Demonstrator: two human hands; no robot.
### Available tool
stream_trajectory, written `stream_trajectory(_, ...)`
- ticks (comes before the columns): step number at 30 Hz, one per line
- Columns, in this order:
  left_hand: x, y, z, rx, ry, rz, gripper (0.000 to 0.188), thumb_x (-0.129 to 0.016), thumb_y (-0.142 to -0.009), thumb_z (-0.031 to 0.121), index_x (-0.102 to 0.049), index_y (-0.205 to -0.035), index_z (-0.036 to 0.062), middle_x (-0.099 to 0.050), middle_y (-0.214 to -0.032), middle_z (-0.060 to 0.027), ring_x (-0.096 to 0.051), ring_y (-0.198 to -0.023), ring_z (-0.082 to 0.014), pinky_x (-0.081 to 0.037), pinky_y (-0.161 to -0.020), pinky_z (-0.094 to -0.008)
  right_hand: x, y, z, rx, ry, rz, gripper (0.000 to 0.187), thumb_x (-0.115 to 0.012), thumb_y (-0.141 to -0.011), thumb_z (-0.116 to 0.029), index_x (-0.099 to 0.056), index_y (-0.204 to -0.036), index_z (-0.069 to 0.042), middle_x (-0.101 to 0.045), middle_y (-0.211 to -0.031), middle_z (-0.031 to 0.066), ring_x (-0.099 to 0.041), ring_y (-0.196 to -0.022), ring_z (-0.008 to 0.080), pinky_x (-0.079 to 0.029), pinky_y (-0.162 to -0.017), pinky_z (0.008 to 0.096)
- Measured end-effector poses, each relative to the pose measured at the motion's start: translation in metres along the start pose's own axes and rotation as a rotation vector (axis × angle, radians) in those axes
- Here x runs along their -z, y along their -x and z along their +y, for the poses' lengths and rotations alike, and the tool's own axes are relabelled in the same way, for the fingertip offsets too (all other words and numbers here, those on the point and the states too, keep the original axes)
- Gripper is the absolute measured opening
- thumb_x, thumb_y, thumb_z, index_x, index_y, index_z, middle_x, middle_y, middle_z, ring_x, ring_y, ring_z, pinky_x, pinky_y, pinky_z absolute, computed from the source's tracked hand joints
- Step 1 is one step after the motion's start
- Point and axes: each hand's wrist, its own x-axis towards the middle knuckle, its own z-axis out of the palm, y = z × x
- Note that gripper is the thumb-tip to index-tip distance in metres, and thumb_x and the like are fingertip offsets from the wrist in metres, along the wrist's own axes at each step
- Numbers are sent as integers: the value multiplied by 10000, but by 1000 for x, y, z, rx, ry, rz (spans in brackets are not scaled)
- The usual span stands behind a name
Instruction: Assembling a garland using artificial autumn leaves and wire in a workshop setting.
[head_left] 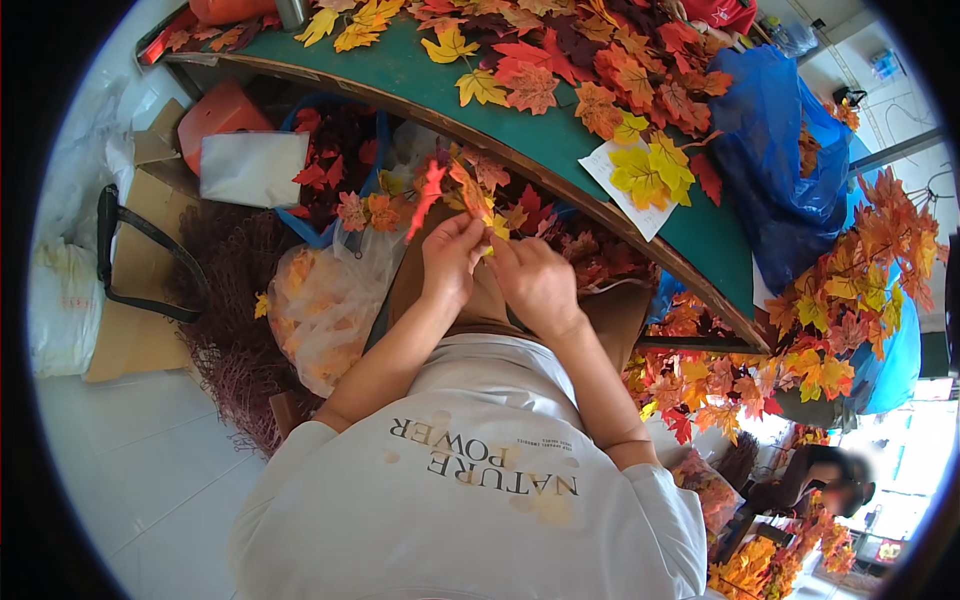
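Above my lap, my left hand point(453, 258) pinches the base of a spray of artificial maple leaves point(472, 192) in red, orange and yellow. Beside it, my right hand point(537, 285) is closed, its thumb and fingertips meeting the spray's lower end by a small yellow leaf. The two hands almost touch at the fingertips. The thin stem between them is mostly hidden by the fingers. Just beyond the hands runs the edge of a green-topped table point(420, 85), where loose yellow leaves point(650, 172) lie on a white paper sheet point(612, 182).
Red and orange leaves point(630, 75) heap on the table near a blue plastic bag point(775, 150). Left of my lap are a clear bag of leaves point(325, 310), dark bundled stems point(235, 320) and a cardboard box point(140, 290). Leaf branches point(850, 290) hang at the right. A person point(815, 480) sits farther right.
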Motion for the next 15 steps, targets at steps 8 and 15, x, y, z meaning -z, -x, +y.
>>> stream_trajectory(8,38,-30,13,432,495,-27,109,-514,-866,31,-560,-964,41,-517,-746,-10,-484,-596,-93,-456,-595,-219,58,-54,59,-108,-78,240,82,-644,-765,-124,-627,-834,-84,-623,-737,58,-588,-672,251,-493,-570,350)
stream_trajectory(15,28,-21,19,491,459,13,115,-521,-870,61,-578,-959,16,-491,-716,4,-439,-553,-76,-406,-537,-199,75,-56,134,-197,225,279,174,-646,-746,-116,-640,-918,-93,-633,-846,73,-582,-817,272,-491,-691,378)
